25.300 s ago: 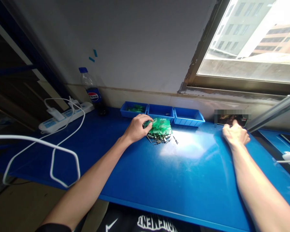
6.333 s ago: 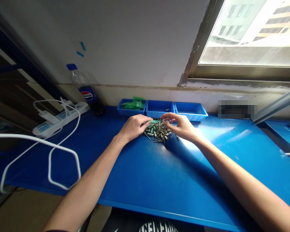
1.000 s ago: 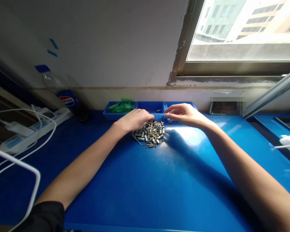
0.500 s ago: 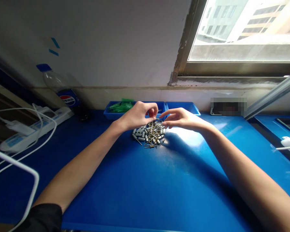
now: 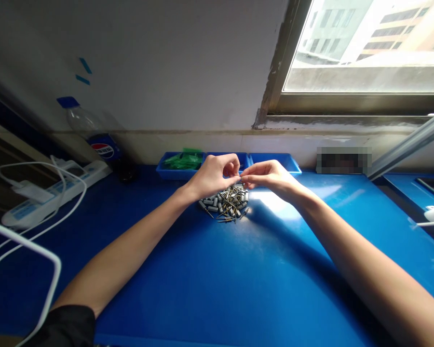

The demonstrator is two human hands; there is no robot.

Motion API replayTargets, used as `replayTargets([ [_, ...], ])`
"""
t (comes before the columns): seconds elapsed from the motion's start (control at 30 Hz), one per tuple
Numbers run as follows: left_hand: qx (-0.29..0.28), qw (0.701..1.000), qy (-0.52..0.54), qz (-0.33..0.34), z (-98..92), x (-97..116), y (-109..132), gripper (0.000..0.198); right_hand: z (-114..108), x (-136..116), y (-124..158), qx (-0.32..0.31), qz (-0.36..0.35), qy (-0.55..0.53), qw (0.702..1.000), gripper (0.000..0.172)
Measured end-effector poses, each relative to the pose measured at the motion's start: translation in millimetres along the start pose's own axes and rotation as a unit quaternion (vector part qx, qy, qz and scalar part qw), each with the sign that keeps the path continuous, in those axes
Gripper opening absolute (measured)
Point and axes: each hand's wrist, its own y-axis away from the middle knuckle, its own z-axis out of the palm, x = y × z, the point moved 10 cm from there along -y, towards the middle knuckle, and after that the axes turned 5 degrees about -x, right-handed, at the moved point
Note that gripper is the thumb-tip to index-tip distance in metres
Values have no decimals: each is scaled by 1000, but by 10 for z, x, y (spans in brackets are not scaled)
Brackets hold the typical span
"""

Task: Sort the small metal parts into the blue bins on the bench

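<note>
Just above a pile of small metal parts [image 5: 235, 198], my left hand [image 5: 216, 172] has its thumb and forefinger pinched on a thin metal fastener, mostly covered by the fingers. My right hand [image 5: 269, 176] meets it from the right, fingertips pressed together at the left fingertips. What the right fingers hold, if anything, is too small to make out. Grey cylindrical pieces lie mostly on the pile's left side; thin brass-coloured screws or pins are mixed through its middle and right. The pile sits on a blue table top [image 5: 217, 279].
Behind the hands, blue trays [image 5: 275, 159] stand along the wall; the left one holds green plastic bags [image 5: 183, 160]. A cola bottle [image 5: 103, 144] and a power strip [image 5: 58, 193] with white cables are at the left. A pixelated dark object [image 5: 342, 163] leans at the right.
My right hand has moved left and its fingers have closed together, so its tips now meet my left fingertips. The left hand keeps its pinch, nearly in place.
</note>
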Motion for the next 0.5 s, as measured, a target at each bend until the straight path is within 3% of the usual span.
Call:
replayTargets([
  [0.1,-39,999,-34,2,39,-6,4,6,-107,-64,9,33,-6,49,998,27],
  [0.2,-133,985,-111,-16,165,-123,39,7,-329,-179,57,106,-9,147,983,19],
  [0.37,-209,955,-204,-46,307,-320,103,19,-724,-414,234,266,-28,312,912,17],
  [0.5,-215,948,-229,-54,373,-342,111,22,-741,-385,228,264,-14,350,899,22],
])
